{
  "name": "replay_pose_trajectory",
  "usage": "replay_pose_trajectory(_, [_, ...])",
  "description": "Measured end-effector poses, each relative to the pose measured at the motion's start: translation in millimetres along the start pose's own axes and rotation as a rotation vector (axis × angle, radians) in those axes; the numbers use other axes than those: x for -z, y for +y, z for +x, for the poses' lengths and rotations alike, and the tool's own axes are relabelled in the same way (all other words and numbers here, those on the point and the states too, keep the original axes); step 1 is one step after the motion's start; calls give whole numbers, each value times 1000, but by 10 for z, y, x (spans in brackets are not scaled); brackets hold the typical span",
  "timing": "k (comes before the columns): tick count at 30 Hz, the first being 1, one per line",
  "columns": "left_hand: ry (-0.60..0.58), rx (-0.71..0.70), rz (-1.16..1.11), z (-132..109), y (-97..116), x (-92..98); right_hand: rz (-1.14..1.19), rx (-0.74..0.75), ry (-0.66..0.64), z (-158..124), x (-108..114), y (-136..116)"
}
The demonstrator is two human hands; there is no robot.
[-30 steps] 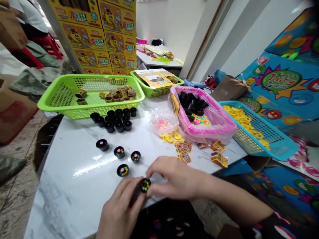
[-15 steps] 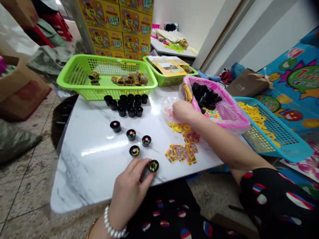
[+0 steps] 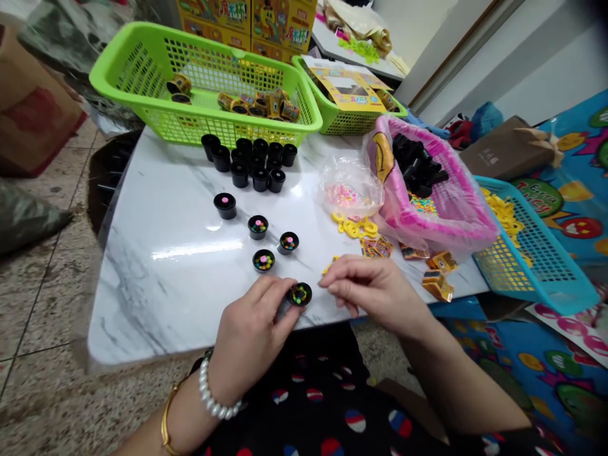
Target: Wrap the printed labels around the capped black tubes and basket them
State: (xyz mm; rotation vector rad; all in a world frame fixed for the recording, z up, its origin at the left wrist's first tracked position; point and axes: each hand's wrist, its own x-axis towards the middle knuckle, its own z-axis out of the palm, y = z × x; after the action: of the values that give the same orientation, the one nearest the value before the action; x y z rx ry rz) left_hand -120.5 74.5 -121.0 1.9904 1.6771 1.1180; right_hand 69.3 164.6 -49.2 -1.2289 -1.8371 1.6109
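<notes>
Between thumb and fingers, my left hand [image 3: 259, 323] grips a small black cup [image 3: 300, 294] with green, yellow and orange beads inside, close to the table's front edge. Just right of that cup is my right hand [image 3: 368, 288], its thumb and fingertips pinched together; whatever is between them is too small or hidden. Beyond my left hand stand several similar cups, among them a bead-filled cup [image 3: 263, 260], each with a pink piece on top. A clear bag [image 3: 351, 187] of tiny pink pieces lies farther back, with yellow rings [image 3: 354, 227] in front of it.
Stacked black cups [image 3: 259, 166] stand before a green basket [image 3: 204, 120] of wrapped cups. A pink-rimmed basket [image 3: 456, 221] with black cups and a blue basket [image 3: 546, 278] of yellow rings are at right. Printed wrappers [image 3: 377, 247] lie partly behind my right hand.
My right hand has come out of the clear bag and moved toward me, beside the held cup. My left hand still holds that cup. The view has tilted downward.
</notes>
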Motion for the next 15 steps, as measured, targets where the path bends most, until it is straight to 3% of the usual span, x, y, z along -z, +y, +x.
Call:
replay_pose_trajectory(2, [-5,-1,-2,4,2,-6,139,-136,-11,-58,-168,82])
replay_pose_trajectory(5, [4,-6,0,-2,-2,-16,143,-142,52,-47,-307,151])
replay_pose_trajectory(8, [19,-13,0,-20,-4,-24,-84,-4,122,-42,-361,170])
replay_pose_trajectory(11, [28,-15,13,-38,-1,-31,-396,240,179,-68,-398,160])
replay_pose_trajectory(15, [30,-24,17,-39,-5,-42,-672,436,172,-87,-450,118])
